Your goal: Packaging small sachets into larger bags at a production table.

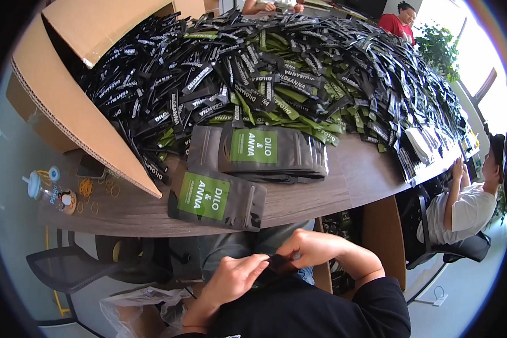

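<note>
Low in front of my body, over my lap, both hands pinch a small dark, glossy pouch [277, 265], seen nearly edge-on and mostly hidden against my black shirt. My left hand [231, 279] grips its left side, while my right hand [312, 248] closes on the upper right of it. On the table edge beyond them lies a flat black pouch with a green label [239, 205]. Behind it rests a stack of similar pouches [315, 160]. A big heap of slim black and green sachets [208, 84] covers the table behind the stack.
An open cardboard box [79, 121] leans over the table's left side. Near it are a clear cup with a blue lid [42, 188], yellow rubber bands [85, 188] and a phone [91, 168]. A person in white [459, 211] sits at the right; other people are beyond the heap.
</note>
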`<move>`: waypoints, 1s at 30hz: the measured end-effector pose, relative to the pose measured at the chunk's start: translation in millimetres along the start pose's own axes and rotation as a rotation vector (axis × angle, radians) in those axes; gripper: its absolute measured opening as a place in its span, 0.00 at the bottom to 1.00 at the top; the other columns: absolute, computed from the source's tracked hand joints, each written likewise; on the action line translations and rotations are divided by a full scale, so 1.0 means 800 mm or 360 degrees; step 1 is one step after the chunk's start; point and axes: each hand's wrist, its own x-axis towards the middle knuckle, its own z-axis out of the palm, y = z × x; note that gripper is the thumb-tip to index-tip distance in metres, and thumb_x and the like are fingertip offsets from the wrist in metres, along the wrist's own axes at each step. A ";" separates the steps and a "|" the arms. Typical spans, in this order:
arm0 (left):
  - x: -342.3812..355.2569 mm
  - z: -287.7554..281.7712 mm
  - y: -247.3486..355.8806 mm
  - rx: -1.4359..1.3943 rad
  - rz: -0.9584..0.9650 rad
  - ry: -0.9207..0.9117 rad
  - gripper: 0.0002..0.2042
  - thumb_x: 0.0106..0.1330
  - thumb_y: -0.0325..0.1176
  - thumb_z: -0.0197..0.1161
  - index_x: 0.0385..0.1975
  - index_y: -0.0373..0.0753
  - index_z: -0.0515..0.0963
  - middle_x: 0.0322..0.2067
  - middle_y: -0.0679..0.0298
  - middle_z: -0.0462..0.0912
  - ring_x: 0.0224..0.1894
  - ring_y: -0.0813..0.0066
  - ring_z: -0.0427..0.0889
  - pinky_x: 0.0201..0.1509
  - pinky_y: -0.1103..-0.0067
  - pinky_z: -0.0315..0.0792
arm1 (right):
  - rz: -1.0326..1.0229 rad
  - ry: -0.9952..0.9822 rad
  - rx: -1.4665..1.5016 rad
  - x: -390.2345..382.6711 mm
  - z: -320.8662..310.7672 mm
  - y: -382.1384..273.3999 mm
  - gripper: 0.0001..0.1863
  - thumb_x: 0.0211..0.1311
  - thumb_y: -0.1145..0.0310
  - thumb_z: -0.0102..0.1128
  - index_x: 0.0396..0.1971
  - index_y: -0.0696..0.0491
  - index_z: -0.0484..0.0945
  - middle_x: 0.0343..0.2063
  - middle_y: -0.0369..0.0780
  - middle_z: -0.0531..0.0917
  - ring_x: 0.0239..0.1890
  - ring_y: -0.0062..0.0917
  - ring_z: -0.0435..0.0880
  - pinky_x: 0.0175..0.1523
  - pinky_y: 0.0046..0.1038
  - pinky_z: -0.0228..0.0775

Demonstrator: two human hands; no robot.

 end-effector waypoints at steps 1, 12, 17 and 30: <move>0.001 0.005 0.000 0.0015 0.0030 -0.0001 0.06 0.61 0.28 0.60 0.34 0.34 0.75 0.26 0.56 0.81 0.26 0.59 0.81 0.26 0.73 0.74 | 0.0043 -0.0003 0.0023 0.002 0.003 -0.007 0.08 0.52 0.72 0.62 0.29 0.61 0.77 0.17 0.46 0.76 0.18 0.22 0.71 0.26 0.27 0.65; -0.004 0.010 -0.018 -0.0293 -0.0447 0.0418 0.09 0.51 0.29 0.70 0.28 0.32 0.79 0.27 0.58 0.83 0.28 0.68 0.84 0.31 0.81 0.74 | -0.0167 0.0708 0.0501 -0.012 0.023 0.000 0.17 0.60 0.64 0.60 0.44 0.60 0.77 0.29 0.40 0.84 0.33 0.12 0.77 0.42 0.22 0.71; 0.013 0.020 0.004 -0.0111 -0.0034 0.0448 0.09 0.60 0.33 0.64 0.29 0.34 0.75 0.20 0.63 0.74 0.22 0.68 0.75 0.29 0.77 0.69 | -0.0343 0.0769 -0.0118 -0.015 0.019 -0.007 0.12 0.55 0.70 0.63 0.38 0.59 0.81 0.30 0.47 0.83 0.29 0.34 0.84 0.36 0.25 0.74; 0.060 0.029 -0.033 0.0844 -0.0073 0.0579 0.25 0.47 0.41 0.72 0.41 0.36 0.71 0.35 0.55 0.71 0.41 0.56 0.70 0.46 0.67 0.66 | 0.0384 0.0795 -0.0858 -0.088 -0.116 -0.058 0.24 0.49 0.62 0.66 0.46 0.54 0.75 0.36 0.46 0.81 0.43 0.38 0.78 0.48 0.34 0.70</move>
